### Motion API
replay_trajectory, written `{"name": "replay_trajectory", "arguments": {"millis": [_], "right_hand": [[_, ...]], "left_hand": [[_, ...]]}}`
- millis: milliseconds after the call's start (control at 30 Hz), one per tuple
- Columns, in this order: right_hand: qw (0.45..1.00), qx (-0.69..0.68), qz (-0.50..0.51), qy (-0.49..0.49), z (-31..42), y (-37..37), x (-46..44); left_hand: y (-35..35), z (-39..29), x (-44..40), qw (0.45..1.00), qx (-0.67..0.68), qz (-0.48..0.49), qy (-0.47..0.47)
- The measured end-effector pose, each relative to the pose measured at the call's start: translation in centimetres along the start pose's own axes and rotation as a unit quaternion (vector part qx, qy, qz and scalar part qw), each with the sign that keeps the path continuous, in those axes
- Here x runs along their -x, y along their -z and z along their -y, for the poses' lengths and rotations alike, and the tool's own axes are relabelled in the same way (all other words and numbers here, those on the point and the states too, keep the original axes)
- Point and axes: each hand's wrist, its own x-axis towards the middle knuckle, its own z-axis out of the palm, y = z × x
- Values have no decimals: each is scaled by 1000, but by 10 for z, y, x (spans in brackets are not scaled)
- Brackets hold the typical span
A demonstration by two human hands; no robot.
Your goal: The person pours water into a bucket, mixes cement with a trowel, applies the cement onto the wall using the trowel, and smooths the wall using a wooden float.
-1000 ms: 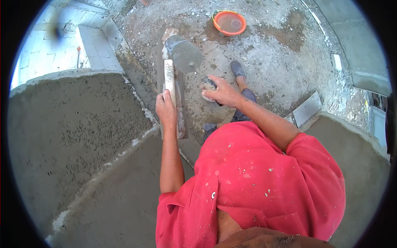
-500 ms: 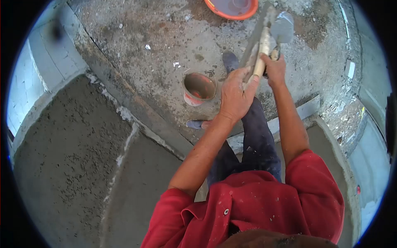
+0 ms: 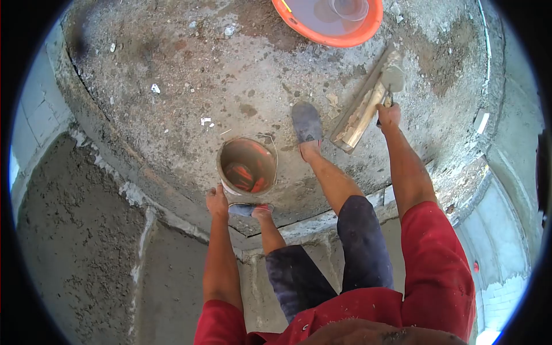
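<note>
My right hand (image 3: 389, 116) is closed around the handle of a trowel. The trowel's rounded grey blade (image 3: 393, 79) lies over the far end of a long plasterer's float (image 3: 363, 112) with a pale wooden grip, which rests on the ground. At the near left side of a bucket (image 3: 248, 164) is my left hand (image 3: 217, 202), its fingers a little apart. Whether they touch the bucket wall I cannot tell. The bucket stands upright, with grey and reddish-orange smears inside and a thin wire handle at its right.
An orange basin (image 3: 339, 40) of cloudy water, with a clear round container (image 3: 349, 8) in it, is at the top. My shoe (image 3: 307, 122) stands between bucket and float. Grey rendered surfaces (image 3: 86, 230) with raised edges lie at the lower left. Small debris dots the rough ground.
My left hand has let go of the float and moved down left to the bucket. The float now lies on the ground. My right hand still holds the trowel. The view has shifted lower.
</note>
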Motion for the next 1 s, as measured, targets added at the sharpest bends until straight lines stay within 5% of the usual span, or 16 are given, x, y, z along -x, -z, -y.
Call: {"name": "replay_trajectory", "arguments": {"millis": [33, 100, 167, 300, 400, 533, 600, 700, 800, 833, 900, 1000], "right_hand": [[1000, -2, 4, -25, 43, 27, 31], [974, -1, -159, 161, 84, 39, 50], [917, -6, -205, 342, 141, 62, 55], [860, -13, -218, 461, 242, 86, 34], [838, 76, -111, 529, 280, 80, -17], [910, -195, 167, 325, 328, 102, -13], [852, -400, 312, 133, 339, 101, -5], [850, -395, 347, 35, 342, 72, -15], [903, -358, 236, 17, 345, 58, -16], [957, -232, 124, 120, 341, 56, -22], [942, 38, -109, 314, 336, 64, -40], [927, 28, -94, 363, 332, 106, 2]], "left_hand": [[-10, 13, -22, 998, 22, 44, 30], [-12, -13, -18, 973, 101, 158, 133], [-23, -35, -3, 975, 113, 118, 147], [-37, -48, 10, 974, 119, 108, 157], [-36, -62, 23, 923, 325, 168, 116], [9, -153, 65, 837, 496, 158, 167], [14, -179, 79, 790, 571, 152, 167], [-17, -192, 72, 748, 608, 193, 185], [-63, -207, 61, 723, 615, 257, 180], [-77, -206, 57, 715, 614, 290, 168], [-98, -213, 56, 697, 618, 290, 217], [-107, -203, 57, 689, 605, 303, 258]]}}
